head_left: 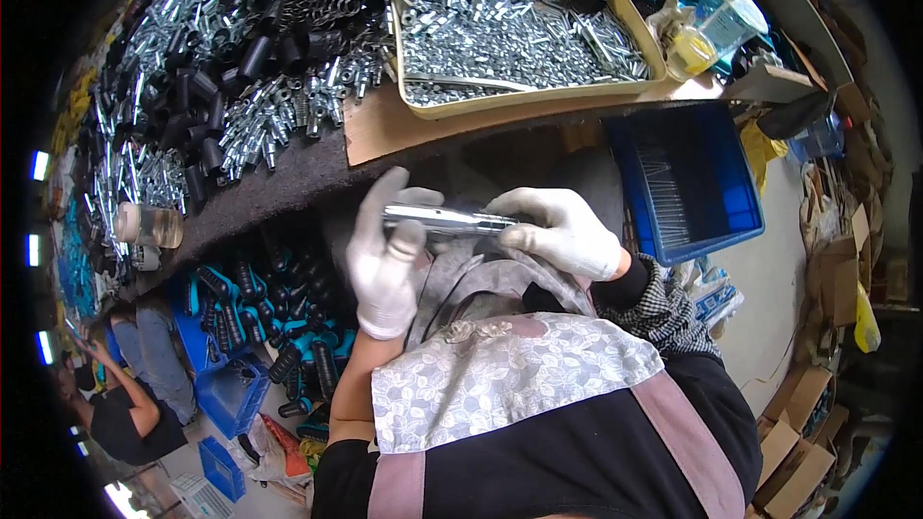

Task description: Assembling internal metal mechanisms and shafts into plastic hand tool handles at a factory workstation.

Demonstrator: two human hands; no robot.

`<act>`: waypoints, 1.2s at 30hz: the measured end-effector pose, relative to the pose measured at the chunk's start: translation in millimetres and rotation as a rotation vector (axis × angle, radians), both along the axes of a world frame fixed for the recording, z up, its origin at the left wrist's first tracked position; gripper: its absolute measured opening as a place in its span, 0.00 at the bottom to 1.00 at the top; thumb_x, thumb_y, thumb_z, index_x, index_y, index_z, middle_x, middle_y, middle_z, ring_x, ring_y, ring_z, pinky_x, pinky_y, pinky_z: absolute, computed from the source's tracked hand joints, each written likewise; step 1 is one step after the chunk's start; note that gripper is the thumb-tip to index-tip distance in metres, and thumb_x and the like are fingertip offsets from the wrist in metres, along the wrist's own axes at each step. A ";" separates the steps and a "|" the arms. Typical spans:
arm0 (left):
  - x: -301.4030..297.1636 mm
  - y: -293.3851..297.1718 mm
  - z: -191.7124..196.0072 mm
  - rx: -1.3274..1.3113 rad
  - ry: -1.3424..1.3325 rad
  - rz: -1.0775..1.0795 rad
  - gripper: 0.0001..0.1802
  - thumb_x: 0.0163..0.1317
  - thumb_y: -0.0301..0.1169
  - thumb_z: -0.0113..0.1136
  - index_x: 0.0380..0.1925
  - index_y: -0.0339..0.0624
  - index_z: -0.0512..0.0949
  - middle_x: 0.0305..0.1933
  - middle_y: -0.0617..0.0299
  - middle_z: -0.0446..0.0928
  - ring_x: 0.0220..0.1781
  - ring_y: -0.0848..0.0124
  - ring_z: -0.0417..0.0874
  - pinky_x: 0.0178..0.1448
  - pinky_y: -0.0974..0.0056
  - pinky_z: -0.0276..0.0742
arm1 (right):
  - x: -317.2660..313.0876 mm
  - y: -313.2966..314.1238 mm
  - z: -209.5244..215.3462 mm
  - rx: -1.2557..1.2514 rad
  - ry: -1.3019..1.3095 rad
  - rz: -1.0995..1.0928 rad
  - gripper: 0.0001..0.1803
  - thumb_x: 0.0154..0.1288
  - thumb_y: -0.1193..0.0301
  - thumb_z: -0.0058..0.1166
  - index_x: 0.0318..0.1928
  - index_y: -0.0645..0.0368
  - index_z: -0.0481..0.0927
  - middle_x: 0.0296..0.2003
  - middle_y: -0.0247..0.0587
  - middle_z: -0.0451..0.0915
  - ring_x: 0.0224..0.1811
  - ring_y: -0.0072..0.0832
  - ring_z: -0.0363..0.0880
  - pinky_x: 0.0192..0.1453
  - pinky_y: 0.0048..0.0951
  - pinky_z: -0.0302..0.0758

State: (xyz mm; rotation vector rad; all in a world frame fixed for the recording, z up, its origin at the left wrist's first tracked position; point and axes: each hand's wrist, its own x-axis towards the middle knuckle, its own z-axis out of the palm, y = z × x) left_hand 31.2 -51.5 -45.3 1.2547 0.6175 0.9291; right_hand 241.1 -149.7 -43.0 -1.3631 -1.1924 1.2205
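In front of my body, a shiny metal tube-like shaft (444, 220) lies level between my two white-gloved hands. My left hand (383, 264) has its thumb and fingers around the thicker left end, with the index finger raised. At the narrower, ridged right end, my right hand (567, 235) pinches the shaft between thumb and fingers. Beyond the hands, a cream tray (423, 111) on the bench holds many small silvery metal pins and sleeves (519, 38). The undersides of the fingers are partly hidden.
Heaped metal shafts (255, 130), black sleeves (255, 58) and springs cover the bench at left, beside a clear jar (154, 227). A blue bin (711, 248) stands at right. Below left are black-and-teal tool bodies (308, 312); another person (135, 408) sits farther left.
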 end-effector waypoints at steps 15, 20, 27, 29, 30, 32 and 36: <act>11.8 1.4 -5.6 0.747 0.618 -0.512 0.17 0.49 0.29 0.73 0.42 0.40 0.86 0.31 0.52 0.82 0.30 0.56 0.85 0.36 0.60 0.79 | 2.1 -27.5 -47.1 -0.076 -0.038 0.104 0.22 0.64 0.62 0.65 0.51 0.65 0.81 0.36 0.48 0.85 0.39 0.35 0.84 0.46 0.35 0.79; 20.0 -9.0 -20.0 0.633 0.656 -0.380 0.14 0.51 0.24 0.70 0.39 0.34 0.85 0.34 0.49 0.84 0.33 0.58 0.86 0.40 0.62 0.80 | 117.8 -38.7 -66.2 0.252 -0.506 -0.387 0.11 0.65 0.67 0.61 0.41 0.62 0.85 0.36 0.46 0.83 0.39 0.36 0.84 0.47 0.33 0.80; 19.4 -17.8 -38.6 0.411 0.691 -0.219 0.15 0.51 0.27 0.70 0.39 0.30 0.84 0.37 0.47 0.85 0.39 0.58 0.87 0.48 0.61 0.80 | 298.3 -69.3 -205.7 -0.314 -0.868 -0.731 0.15 0.61 0.63 0.57 0.43 0.57 0.88 0.41 0.55 0.86 0.46 0.52 0.84 0.53 0.41 0.78; 17.8 -19.2 -46.2 0.443 0.734 -0.215 0.16 0.50 0.28 0.70 0.39 0.31 0.85 0.38 0.47 0.85 0.40 0.57 0.86 0.49 0.60 0.80 | 304.3 -46.1 -224.5 -0.325 -1.001 -0.709 0.14 0.62 0.67 0.53 0.44 0.55 0.88 0.43 0.54 0.85 0.48 0.52 0.83 0.54 0.45 0.78; 20.1 -20.7 -45.1 0.458 0.757 -0.230 0.16 0.50 0.28 0.71 0.39 0.31 0.85 0.38 0.47 0.85 0.40 0.56 0.86 0.49 0.59 0.80 | 308.3 -36.5 -235.1 -0.355 -1.027 -0.710 0.15 0.61 0.69 0.52 0.45 0.54 0.87 0.44 0.54 0.85 0.48 0.52 0.83 0.54 0.47 0.78; 24.6 -23.2 -43.1 0.467 0.761 -0.248 0.16 0.49 0.26 0.71 0.39 0.31 0.85 0.38 0.47 0.85 0.40 0.56 0.86 0.48 0.60 0.80 | 316.9 -10.9 -256.8 -0.288 -1.113 -0.695 0.16 0.62 0.69 0.50 0.46 0.51 0.87 0.45 0.52 0.85 0.49 0.49 0.83 0.55 0.47 0.78; 29.6 -24.7 -39.3 0.492 0.770 -0.273 0.17 0.48 0.25 0.72 0.39 0.30 0.84 0.37 0.47 0.85 0.40 0.56 0.86 0.47 0.60 0.80 | 330.5 37.0 -289.9 -0.387 -1.237 -0.614 0.16 0.64 0.68 0.49 0.46 0.50 0.88 0.47 0.48 0.85 0.52 0.45 0.83 0.56 0.45 0.78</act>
